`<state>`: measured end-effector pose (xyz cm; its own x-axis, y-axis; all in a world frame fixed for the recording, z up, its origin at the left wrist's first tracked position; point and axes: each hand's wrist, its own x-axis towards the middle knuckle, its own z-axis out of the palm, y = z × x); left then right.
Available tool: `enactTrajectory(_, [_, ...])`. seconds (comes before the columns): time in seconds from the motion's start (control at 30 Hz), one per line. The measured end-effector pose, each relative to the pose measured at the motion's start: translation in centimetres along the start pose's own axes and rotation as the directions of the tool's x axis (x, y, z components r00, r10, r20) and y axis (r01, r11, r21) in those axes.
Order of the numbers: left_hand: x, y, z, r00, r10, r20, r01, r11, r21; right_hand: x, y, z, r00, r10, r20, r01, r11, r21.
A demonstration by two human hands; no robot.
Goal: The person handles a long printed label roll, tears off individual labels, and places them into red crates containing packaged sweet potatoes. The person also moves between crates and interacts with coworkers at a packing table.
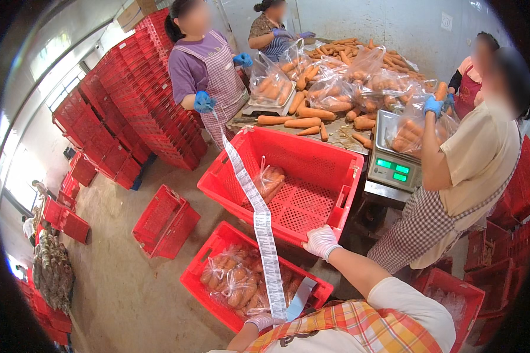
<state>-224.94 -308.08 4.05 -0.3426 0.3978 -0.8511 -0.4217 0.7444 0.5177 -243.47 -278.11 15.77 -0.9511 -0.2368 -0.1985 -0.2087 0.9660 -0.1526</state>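
My right hand (322, 242), in a white glove, grips the near rim of a red plastic crate (243, 132). One tied clear bag of carrots (271, 181) lies inside on its perforated floor. Low in the view, my left hand (263, 321), also gloved, holds the lower end of a long strip of printed labels (267, 247); its fingertips are partly hidden. The strip crosses the crate, and its far end is in a co-worker's blue-gloved hand (204, 102). Below it, a second red crate (194, 273) holds several bagged carrots (234, 282) and a pale blue sheet (301, 296).
A table beyond bears loose carrots (309, 122), bagged carrots and a scale (269, 106). At right, a co-worker (477, 145) handles carrots over a digital scale (393, 163). Red crates (128, 97) are stacked at left; another crate (165, 223) stands on the floor.
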Motion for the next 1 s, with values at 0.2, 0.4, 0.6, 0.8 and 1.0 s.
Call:
enactTrajectory(0.2, [1.4,-2.0,0.2,1.000,0.010,0.016,-0.011,0.999,0.051,-0.2,-0.3,-0.4,1.000,0.000,0.005,-0.001,1.000,0.008])
enactTrajectory(0.4, [5.4,-5.9,0.5,0.997,0.081,0.001,-0.081,0.988,0.129,-0.1,-0.1,-0.1,0.999,0.021,0.028,-0.021,1.000,0.000])
enactTrajectory(0.6, [8.9,-9.2,0.7,0.983,0.121,-0.141,-0.095,0.980,0.175,-0.1,-0.2,-0.4,1.000,0.008,0.026,-0.008,1.000,0.003])
enactTrajectory(0.8, [0.7,3.1,-0.3,0.949,0.045,-0.312,-0.206,0.837,-0.507,0.0,0.2,-0.3,1.000,-0.018,-0.017,0.019,0.998,0.061])
enactTrajectory(1.0, [-3.9,11.7,-0.7,0.876,0.325,-0.357,-0.467,0.385,-0.796,-1.5,0.1,-0.9,0.971,0.002,-0.237,0.107,0.891,0.442])
